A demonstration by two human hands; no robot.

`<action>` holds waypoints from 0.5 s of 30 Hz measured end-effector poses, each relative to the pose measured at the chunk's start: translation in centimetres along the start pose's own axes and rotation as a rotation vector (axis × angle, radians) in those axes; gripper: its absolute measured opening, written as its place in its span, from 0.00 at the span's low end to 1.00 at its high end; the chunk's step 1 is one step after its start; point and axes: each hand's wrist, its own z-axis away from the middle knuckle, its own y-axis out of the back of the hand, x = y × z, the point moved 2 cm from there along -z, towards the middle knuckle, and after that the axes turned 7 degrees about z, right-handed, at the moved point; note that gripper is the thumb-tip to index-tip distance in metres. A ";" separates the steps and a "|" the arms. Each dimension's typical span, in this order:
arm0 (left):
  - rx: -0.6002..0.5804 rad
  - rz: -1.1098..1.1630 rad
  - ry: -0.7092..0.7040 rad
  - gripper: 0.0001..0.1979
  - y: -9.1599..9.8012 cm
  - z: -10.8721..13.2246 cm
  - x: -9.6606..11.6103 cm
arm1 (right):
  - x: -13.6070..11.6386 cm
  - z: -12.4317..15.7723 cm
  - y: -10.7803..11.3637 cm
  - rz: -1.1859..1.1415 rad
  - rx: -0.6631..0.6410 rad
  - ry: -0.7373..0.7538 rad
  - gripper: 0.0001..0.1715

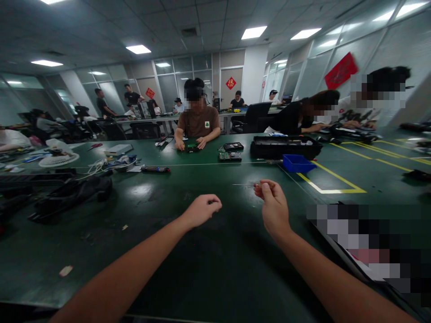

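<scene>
My right hand (272, 206) is raised over the green tabletop, fingers pinched together. From its fingertips a thin, straight metal rod (243, 185) with a reddish end points left; it looks like a slim screwdriver, but most of its handle is hidden in my grip. To the left of it, my left hand (204, 210) hovers with thumb and fingers curled together. A small dark spot shows between those fingertips, too small to name. The two hands are apart, and the rod's tip lies above and to the right of my left hand.
Ahead lie two hard drives (230, 156), a blue bin (299, 163), a black tray (286, 147) and a screwdriver-like tool (155, 169). A black bag (72, 195) and cables are at left. Across the table, a person in brown (198, 121) handles a circuit board (192, 148).
</scene>
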 end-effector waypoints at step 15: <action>1.171 0.624 0.249 0.08 24.1 13.8 -5.8 | 0.5 0.1 -0.2 0.027 -0.036 -0.044 0.16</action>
